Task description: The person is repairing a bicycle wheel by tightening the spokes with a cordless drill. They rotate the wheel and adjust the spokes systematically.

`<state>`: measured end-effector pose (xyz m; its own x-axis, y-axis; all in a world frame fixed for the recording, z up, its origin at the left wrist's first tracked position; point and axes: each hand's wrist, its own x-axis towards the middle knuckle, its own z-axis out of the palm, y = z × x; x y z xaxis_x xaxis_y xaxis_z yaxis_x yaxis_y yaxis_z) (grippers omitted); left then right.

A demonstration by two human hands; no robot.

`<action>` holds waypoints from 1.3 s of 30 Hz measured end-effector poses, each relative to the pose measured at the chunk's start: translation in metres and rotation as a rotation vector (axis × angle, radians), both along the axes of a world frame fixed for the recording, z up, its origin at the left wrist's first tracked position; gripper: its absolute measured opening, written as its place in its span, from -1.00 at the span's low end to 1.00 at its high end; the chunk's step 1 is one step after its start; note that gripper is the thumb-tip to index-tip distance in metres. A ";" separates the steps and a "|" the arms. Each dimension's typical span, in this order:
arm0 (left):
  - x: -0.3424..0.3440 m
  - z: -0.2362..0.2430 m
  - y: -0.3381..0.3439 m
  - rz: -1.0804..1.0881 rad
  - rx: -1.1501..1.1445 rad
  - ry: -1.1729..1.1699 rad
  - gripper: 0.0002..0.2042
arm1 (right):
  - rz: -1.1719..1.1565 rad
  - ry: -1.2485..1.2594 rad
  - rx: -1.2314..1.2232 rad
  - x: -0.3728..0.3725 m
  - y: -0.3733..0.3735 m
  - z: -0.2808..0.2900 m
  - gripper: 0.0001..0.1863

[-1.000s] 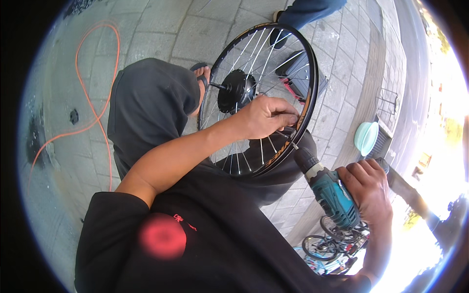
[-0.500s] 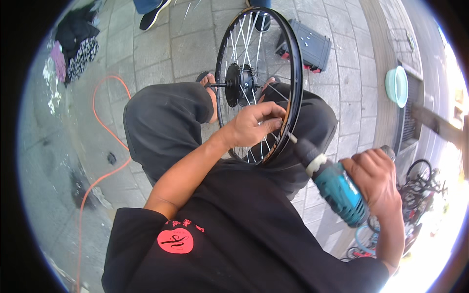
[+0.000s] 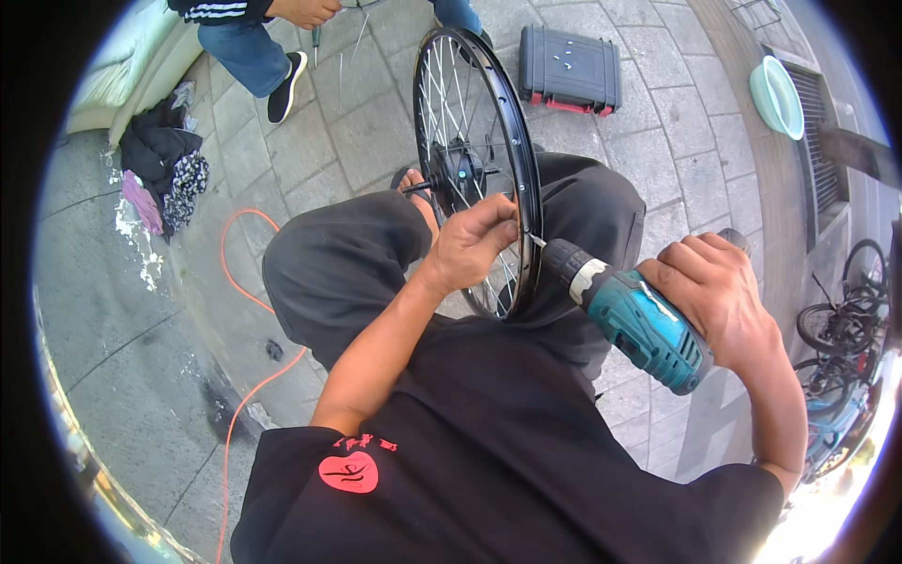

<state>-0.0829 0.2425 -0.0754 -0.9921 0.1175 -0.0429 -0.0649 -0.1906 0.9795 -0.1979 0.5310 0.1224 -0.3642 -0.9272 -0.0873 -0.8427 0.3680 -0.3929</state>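
Note:
A spoked wheel with a black rim [image 3: 524, 150] and a large black hub [image 3: 459, 176] stands upright between my knees. My left hand [image 3: 474, 242] is closed at the rim's inner side, thumb and fingers pinched together where the spokes meet it. Exactly what lies between the fingertips is hidden. In my right hand [image 3: 703, 293] is a teal and black cordless drill [image 3: 648, 327], gripped by its handle. Its bit [image 3: 536, 241] points left and meets the outer face of the rim, just across from my left fingertips.
Beyond the wheel lies a black tool case [image 3: 570, 73] with small bits on its lid. Another person's hand [image 3: 305, 11] shows at the top. An orange hose [image 3: 225, 273] curves over the paving at left, near a clothes pile [image 3: 160, 155]. At right are a basin [image 3: 778, 99] and bicycles [image 3: 836, 324].
The drill has come up and left, and its bit now meets the rim. My left hand stays pinched at the rim. The wheel looks turned and more edge-on as the view shifts.

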 end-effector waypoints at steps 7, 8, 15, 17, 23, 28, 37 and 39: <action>0.000 -0.005 0.002 0.003 0.041 0.006 -0.90 | 0.080 0.088 -0.009 -0.010 -0.006 0.003 -0.59; 0.000 -0.006 0.002 0.005 0.033 0.005 -0.90 | 0.088 0.098 -0.008 -0.011 -0.006 0.002 -0.60; 0.002 -0.011 0.002 0.011 0.044 0.028 -0.90 | 0.106 0.026 0.037 -0.019 -0.007 0.003 -0.50; 0.002 -0.010 0.001 0.008 0.047 0.022 -0.90 | 0.080 -0.016 0.016 -0.021 -0.009 0.003 -0.51; -0.004 -0.001 0.000 0.001 -0.037 0.067 -0.90 | -0.015 -0.213 0.056 -0.029 -0.016 0.012 -0.48; -0.003 -0.005 0.005 0.032 0.130 0.039 -0.90 | -0.121 -0.321 0.180 -0.026 -0.036 0.033 -0.53; -0.005 -0.032 -0.001 0.088 0.009 0.186 -0.89 | -0.109 -0.277 0.333 -0.017 -0.025 0.021 -0.72; -0.006 -0.029 -0.001 0.086 0.036 0.182 -0.91 | -0.005 -0.244 0.304 -0.019 -0.024 0.020 -0.73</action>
